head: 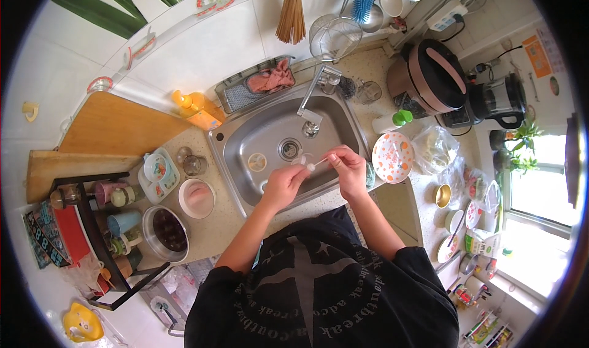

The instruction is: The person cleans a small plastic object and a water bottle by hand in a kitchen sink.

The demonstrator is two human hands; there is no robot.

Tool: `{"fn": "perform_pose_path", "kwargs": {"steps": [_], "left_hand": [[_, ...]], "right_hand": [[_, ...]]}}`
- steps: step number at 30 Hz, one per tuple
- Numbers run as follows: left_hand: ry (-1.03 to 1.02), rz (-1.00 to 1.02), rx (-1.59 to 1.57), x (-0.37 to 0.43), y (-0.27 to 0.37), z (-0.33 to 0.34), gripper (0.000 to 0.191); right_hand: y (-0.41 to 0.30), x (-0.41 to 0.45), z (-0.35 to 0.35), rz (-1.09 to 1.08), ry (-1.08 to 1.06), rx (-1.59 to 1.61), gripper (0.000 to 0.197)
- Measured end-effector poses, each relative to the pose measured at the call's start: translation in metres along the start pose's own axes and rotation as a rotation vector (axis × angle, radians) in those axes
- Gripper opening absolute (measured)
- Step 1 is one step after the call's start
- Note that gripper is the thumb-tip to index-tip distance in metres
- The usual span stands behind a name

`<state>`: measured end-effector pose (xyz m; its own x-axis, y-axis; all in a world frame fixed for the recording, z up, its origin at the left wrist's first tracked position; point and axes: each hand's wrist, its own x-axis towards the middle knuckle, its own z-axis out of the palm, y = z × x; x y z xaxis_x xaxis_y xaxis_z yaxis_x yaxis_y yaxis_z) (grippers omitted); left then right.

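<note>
Over the near part of the stainless steel sink (244, 150), my left hand (285, 184) pinches a small whitish translucent piece (302, 159), perhaps plastic. My right hand (345, 166) holds a thin white stick (320, 161), like a cotton swab, whose white tip (311, 167) meets the piece by my left fingertips. Exactly what the small piece is, I cannot tell. A round, clear-and-cream ring or lid (257, 162) lies on the sink floor to the left of the drain strainer (290, 150). The chrome faucet (309, 90) reaches over the basin beyond my hands.
Left of the sink stand a white bowl (197, 198), a metal pot with dark contents (170, 233) and glass cups (195, 165). An orange-patterned plate (393, 157) and a green-capped bottle (391, 121) are at the right, before a rice cooker (428, 79). A soap bottle (198, 109) stands behind left.
</note>
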<state>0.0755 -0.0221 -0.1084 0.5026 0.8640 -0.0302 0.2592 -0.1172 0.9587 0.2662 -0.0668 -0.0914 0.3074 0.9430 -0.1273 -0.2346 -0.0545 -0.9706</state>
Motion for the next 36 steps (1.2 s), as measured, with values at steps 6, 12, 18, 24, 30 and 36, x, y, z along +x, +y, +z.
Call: {"fn": "perform_pose_path", "kwargs": {"steps": [6, 12, 18, 24, 30, 36], "left_hand": [[-0.003, -0.009, 0.012, -0.001, -0.015, 0.0, 0.017], [0.025, -0.042, 0.002, -0.013, -0.037, -0.019, 0.016], [-0.001, -0.105, 0.043, -0.009, -0.028, -0.026, 0.021], [-0.024, -0.037, -0.123, -0.006, -0.02, -0.022, 0.019], [-0.087, -0.153, -0.248, -0.006, -0.007, -0.025, 0.02], [-0.097, 0.089, 0.129, -0.007, -0.012, -0.018, 0.022]], "right_hand": [[0.002, 0.012, -0.022, -0.007, 0.182, 0.046, 0.011], [-0.024, 0.038, -0.061, -0.013, 0.301, 0.239, 0.018], [-0.023, 0.021, -0.034, -0.257, -0.148, -0.704, 0.022], [-0.028, 0.004, 0.015, -0.374, -0.289, -0.702, 0.021], [-0.027, 0.002, 0.019, -0.415, -0.287, -0.717, 0.012], [-0.023, 0.0, 0.025, -0.535, -0.32, -0.79, 0.01]]}}
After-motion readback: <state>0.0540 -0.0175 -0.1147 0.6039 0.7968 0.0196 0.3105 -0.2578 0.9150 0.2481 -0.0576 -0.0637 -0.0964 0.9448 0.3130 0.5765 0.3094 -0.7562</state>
